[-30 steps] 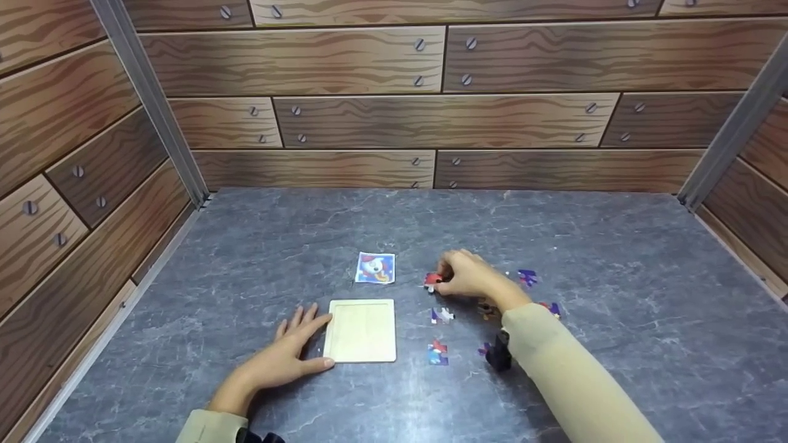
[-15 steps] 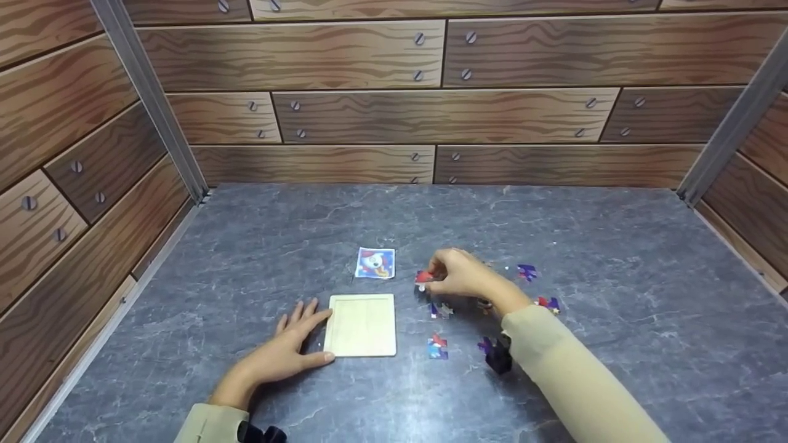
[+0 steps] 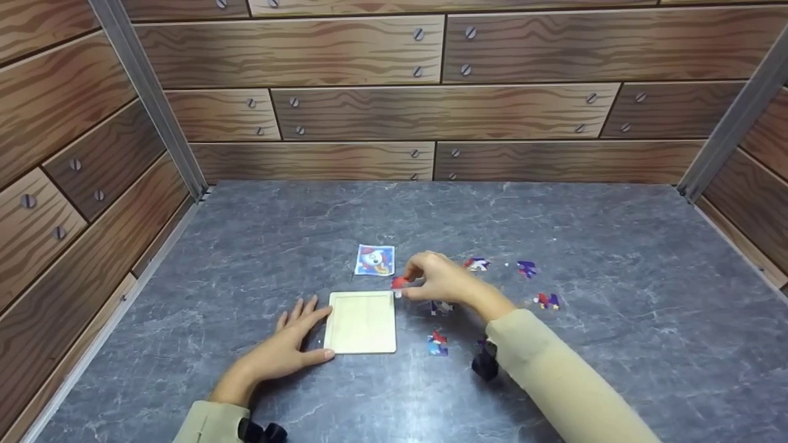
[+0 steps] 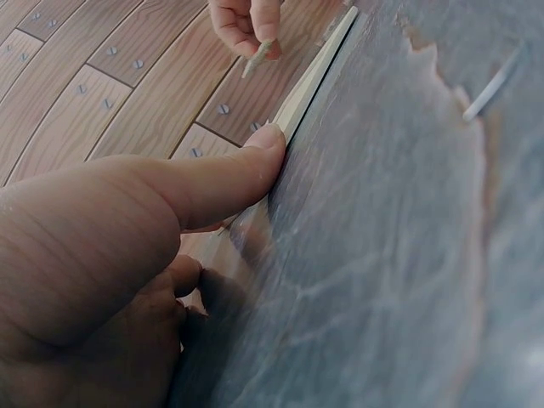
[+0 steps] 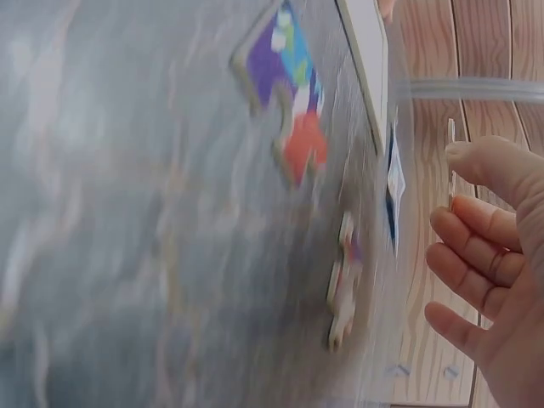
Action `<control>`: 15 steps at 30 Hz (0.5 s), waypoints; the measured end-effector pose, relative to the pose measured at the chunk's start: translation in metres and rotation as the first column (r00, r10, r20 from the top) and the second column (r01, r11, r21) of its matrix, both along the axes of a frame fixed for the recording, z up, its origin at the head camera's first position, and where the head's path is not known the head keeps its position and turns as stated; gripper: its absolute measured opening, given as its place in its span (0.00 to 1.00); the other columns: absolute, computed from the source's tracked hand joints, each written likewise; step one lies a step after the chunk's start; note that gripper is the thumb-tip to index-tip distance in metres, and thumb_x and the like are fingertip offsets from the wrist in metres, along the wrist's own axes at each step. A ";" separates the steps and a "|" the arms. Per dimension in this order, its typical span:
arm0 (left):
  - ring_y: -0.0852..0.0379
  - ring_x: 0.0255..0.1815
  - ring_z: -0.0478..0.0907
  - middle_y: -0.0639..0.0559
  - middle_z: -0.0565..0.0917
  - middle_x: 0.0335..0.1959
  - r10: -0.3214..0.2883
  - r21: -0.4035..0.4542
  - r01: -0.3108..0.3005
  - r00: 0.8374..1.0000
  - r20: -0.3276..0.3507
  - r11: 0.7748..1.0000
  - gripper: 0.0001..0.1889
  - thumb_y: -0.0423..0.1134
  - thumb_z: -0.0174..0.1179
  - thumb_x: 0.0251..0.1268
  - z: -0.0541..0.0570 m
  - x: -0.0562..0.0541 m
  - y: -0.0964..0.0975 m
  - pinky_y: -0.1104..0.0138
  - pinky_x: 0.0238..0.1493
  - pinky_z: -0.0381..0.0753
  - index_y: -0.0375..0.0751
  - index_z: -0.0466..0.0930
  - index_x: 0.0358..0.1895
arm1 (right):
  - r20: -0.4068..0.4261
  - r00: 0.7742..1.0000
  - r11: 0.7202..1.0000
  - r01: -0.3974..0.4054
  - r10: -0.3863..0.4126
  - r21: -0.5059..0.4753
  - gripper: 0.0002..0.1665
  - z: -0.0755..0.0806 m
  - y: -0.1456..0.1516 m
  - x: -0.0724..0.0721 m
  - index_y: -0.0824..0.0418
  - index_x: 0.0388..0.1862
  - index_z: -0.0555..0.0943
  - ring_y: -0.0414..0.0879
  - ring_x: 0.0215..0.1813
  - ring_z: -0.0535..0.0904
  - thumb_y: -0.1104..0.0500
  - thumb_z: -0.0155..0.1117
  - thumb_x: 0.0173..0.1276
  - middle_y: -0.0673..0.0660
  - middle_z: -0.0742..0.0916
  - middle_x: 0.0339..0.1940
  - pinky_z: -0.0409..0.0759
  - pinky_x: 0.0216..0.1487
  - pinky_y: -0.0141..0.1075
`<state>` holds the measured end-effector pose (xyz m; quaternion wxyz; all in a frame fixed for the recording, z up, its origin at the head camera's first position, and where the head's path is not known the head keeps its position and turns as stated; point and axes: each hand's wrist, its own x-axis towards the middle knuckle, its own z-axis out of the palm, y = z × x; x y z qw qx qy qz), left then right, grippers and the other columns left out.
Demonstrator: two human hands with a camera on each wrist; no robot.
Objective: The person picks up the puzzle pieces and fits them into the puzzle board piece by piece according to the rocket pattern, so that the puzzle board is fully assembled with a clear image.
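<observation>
The puzzle piece (image 3: 399, 282), pinched by the right hand (image 3: 440, 280) near the tray's (image 3: 360, 323) far right corner, could slip if its thin edge twists, or the straight-fingered left hand (image 3: 280, 354) could push the tray askew.

Card (image 3: 375, 260) behind tray (image 3: 361, 323), left hand (image 3: 280, 352) at tray's left, puzzle pieces (image 3: 438, 344) at right

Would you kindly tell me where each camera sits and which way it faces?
Head: on the person's head, facing forward and down at a wooden tray; left hand, right hand and sleeves show.
Left wrist: on that wrist, looking past the left hand along the tray's edge, right hand beyond.
Right wrist: on that wrist, looking across the table past two loose puzzle pieces, right hand showing.
Shared: both wrist views show the tray and held piece.
</observation>
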<state>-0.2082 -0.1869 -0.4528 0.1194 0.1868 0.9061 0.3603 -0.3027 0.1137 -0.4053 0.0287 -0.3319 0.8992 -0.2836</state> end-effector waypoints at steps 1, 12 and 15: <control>0.39 0.73 0.29 0.37 0.44 0.73 0.000 -0.001 0.000 1.000 -0.001 1.000 0.40 0.54 0.62 0.58 0.000 0.000 0.000 0.44 0.66 0.26 0.45 0.57 0.71 | 0.000 1.000 1.000 -0.006 0.006 -0.003 0.12 0.000 -0.003 0.001 0.63 0.33 0.81 0.50 0.39 0.80 0.57 0.69 0.54 0.53 0.83 0.32 0.79 0.42 0.39; 0.39 0.72 0.29 0.37 0.44 0.73 0.007 -0.007 -0.007 1.000 -0.003 1.000 0.40 0.54 0.62 0.58 0.002 0.000 0.000 0.44 0.66 0.26 0.45 0.58 0.71 | -0.067 0.994 0.996 -0.085 0.082 -0.035 0.11 -0.002 -0.029 0.010 0.63 0.33 0.82 0.47 0.39 0.80 0.57 0.69 0.55 0.53 0.84 0.32 0.79 0.42 0.38; 0.38 0.72 0.29 0.36 0.44 0.73 0.005 -0.009 -0.005 1.000 -0.010 1.000 0.40 0.54 0.62 0.58 0.001 0.000 0.000 0.43 0.66 0.26 0.44 0.58 0.71 | -0.058 0.993 0.993 -0.102 0.099 -0.057 0.11 -0.003 -0.035 0.013 0.63 0.33 0.81 0.48 0.39 0.80 0.58 0.69 0.55 0.54 0.85 0.32 0.79 0.43 0.39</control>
